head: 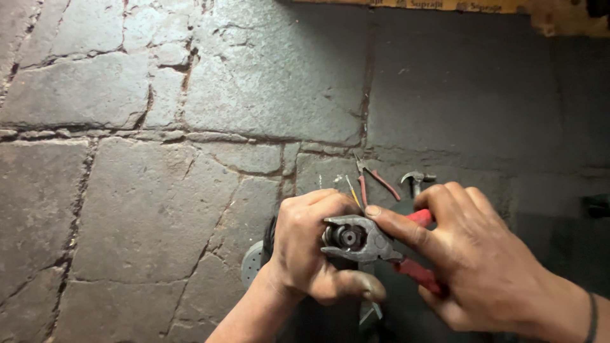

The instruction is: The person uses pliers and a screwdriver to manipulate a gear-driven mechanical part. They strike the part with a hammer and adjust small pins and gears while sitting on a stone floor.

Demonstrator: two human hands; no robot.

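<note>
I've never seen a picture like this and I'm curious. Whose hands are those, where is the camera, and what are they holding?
The camera sits on a person's head and looks down, so you see that person's own two hands. The right hand squeezes red-handled pliers. The pliers' jaws grip a small round metal part, which the left hand holds steady. Underneath is a floor of grey stone slabs. On it, just past the hands, lie thinner red-handled pliers and a small hammer. A round pale disc peeks out beside the left wrist; I cannot tell what it is.
</note>
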